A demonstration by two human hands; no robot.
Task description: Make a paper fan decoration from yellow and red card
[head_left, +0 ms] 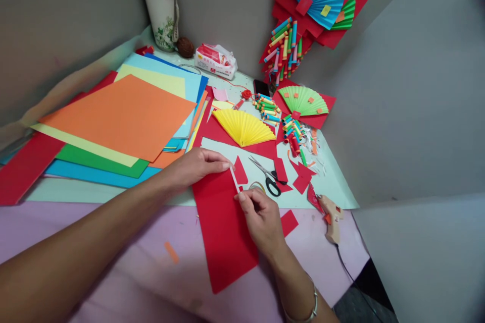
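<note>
A narrow white strip [235, 177], which looks like tape, runs along the right edge of a red paper sheet [227, 232]. My left hand [199, 166] pinches the strip's upper end at the sheet's top corner. Lower down, my right hand [261, 217] has thumb and fingers closed on its other end. Just behind that hand lies a partly hidden ring, perhaps a tape roll [258, 186]. Scissors [270, 179] with black handles rest beyond, among red paper scraps [240, 171]. A folded yellow paper fan [244, 128] lies past my hands.
Coloured paper [121, 116] is stacked at the left. Behind stand a lidded cup [159, 10] and a tissue pack [215, 60]. Rolled paper tubes [267, 109] and a green fan [303, 101] lie at the back right. A corded glue gun [332, 219] sits on the right.
</note>
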